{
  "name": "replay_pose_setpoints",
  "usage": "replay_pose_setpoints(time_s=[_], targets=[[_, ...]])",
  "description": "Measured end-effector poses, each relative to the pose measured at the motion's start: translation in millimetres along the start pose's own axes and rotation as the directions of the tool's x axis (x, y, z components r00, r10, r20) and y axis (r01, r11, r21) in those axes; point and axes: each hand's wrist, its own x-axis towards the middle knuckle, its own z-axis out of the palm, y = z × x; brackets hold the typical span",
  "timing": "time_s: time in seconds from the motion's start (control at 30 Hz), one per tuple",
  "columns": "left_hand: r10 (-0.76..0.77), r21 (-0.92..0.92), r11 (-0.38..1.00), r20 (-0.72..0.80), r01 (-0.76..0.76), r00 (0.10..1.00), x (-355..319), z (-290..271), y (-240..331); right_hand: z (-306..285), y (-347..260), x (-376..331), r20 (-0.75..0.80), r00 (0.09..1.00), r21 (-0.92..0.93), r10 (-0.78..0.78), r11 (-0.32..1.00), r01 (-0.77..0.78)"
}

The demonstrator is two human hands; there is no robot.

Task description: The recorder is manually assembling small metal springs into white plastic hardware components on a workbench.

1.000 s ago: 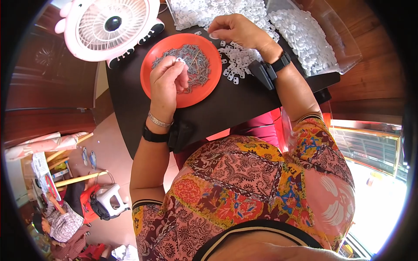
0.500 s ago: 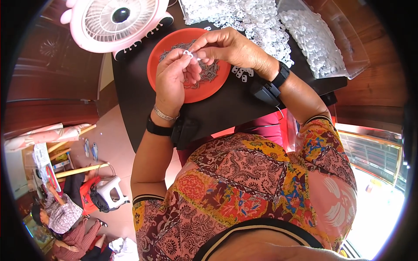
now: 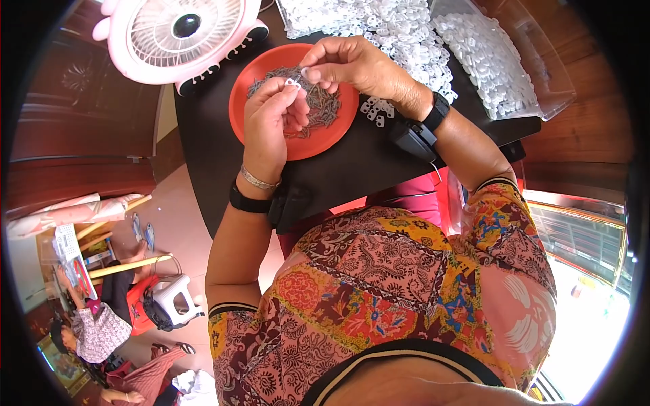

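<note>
The left hand's thumb and forefinger are closed on a small white tab, which sticks out past the tips; its other fingers curl loosely under. Just beyond and to the right of those tips, the right hand has its thumb and forefinger pinched nearly together on a small pale piece, too blurred to make out fully. A second ago this hand was over the white heap, well apart from the left; half a second ago its fingertips met the left ones at the tab, and now they sit slightly back from it. The left pinch has kept its grip throughout.

Beneath both sets of fingers is an orange plate of grey pins, partly hidden by the hands. A few loose tabs lie under the right palm's outer side, on the dark table. The big heap of white tabs spreads beyond the right knuckles, and further right stands a clear bin of more. A pink fan stands beyond the left fingers, to their left. Farthest off, behind the left elbow, are a white stool and a seated co-worker.
</note>
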Motion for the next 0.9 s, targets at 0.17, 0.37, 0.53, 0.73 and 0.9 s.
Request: replay_pose_setpoints(time_s=[0.17,0.37,0.53,0.73,0.9], targets=[[0.001,0.109,0.994,-0.096,0.01,0.995,-0.6,0.8,-2.6,-0.5,-4.1,-1.1,-0.082,0.992,0.152,0.098,0.985,-0.084],[0.026,0.118,0.993,-0.11,-0.013,0.994,-1.3,2.4,-4.8,1.9,-3.5,-0.7,-0.07,0.993,0.093,0.092,0.992,-0.085],[0.002,0.126,0.992,-0.108,0.011,0.994,0.4,2.1,-6.2,2.9,-5.4,-2.0,-0.051,0.996,0.075,0.066,0.995,-0.062],[0.011,0.138,0.99,-0.118,0.005,0.993,-0.3,3.0,-5.0,5.0,-6.9,-3.0,-0.063,0.996,0.084,0.063,0.995,-0.057],[0.016,0.145,0.989,-0.108,0.0,0.994,-0.4,3.7,-5.1,7.5,-10.6,-4.1,-0.054,0.997,0.018,0.05,0.999,-0.049]])
